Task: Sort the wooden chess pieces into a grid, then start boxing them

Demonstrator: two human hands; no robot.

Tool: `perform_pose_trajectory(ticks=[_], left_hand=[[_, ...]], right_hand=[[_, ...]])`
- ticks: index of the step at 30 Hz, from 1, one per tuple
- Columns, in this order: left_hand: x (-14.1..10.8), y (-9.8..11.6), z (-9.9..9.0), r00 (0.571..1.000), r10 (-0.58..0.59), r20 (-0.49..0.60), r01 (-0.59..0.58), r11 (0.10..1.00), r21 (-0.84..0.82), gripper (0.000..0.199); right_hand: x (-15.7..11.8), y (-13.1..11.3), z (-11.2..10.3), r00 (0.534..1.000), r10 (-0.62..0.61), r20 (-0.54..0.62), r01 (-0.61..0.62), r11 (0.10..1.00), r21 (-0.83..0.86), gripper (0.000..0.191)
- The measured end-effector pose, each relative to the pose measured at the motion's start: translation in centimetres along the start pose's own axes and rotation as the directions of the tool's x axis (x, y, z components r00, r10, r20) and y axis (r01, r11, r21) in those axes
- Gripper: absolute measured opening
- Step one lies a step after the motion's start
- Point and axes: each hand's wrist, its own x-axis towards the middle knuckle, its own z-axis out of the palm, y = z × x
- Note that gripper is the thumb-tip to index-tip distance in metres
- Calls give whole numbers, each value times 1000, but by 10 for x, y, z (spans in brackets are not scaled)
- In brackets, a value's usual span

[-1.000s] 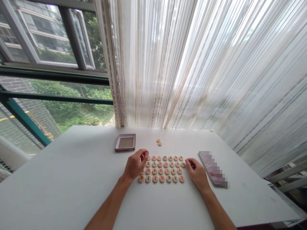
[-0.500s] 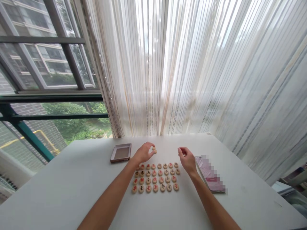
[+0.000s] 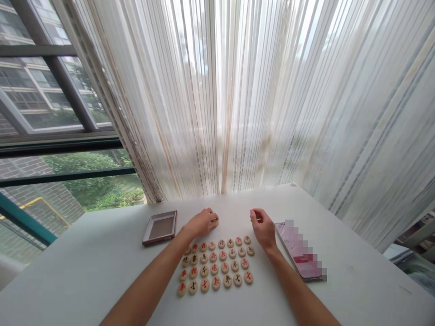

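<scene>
Round wooden pieces with red and black characters lie in four rows on the white table; one is a red-marked piece [image 3: 248,277] at the near right corner. Beyond the rows, my left hand [image 3: 205,222] is closed round a small wooden piece [image 3: 214,219], mostly hidden by the fingers. My right hand [image 3: 262,225] hovers right of it, past the right end of the rows, with fingers curled and pinched; whatever they hold is too small to make out.
An open shallow box [image 3: 159,227] sits left of my left hand. A pink flat box [image 3: 301,251], partly pixelated, lies right of my right forearm. The white table [image 3: 102,262] reaches back to a striped curtain [image 3: 217,113], with a window at the left.
My left fingers have closed on a piece; before, they were spread beside two small pieces. The view has turned slightly, shifting the rows and open box left and down. My right hand stays curled.
</scene>
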Motion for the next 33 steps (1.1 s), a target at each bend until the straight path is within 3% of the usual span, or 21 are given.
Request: perform_pose_trajectory(ticks=[7, 15, 19, 21, 26, 33], left_hand=[[-15, 15, 3, 1000, -1, 11, 0, 999, 51, 22], [-15, 20, 2, 1000, -15, 26, 12, 995, 101, 20], [-10, 32, -1, 999, 37, 35, -41, 994, 99, 34], [-5, 38, 0, 997, 73, 36, -76, 993, 85, 31], [5, 41, 5, 994, 106, -4, -106, 994, -8, 17], [-1, 39, 2, 982, 63, -177, -118, 941, -317, 25]], right_hand=[[-6, -12, 3, 995, -85, 47, 86, 996, 0, 34], [-7, -15, -1, 992, -122, 36, 123, 992, -16, 34], [-7, -17, -3, 987, -153, 39, 154, 988, -22, 30], [-8, -17, -3, 984, -171, 42, 172, 985, -27, 28], [-11, -20, -2, 975, -213, 64, 216, 976, -33, 24], [-16, -30, -3, 948, -292, 129, 296, 955, -9, 19]])
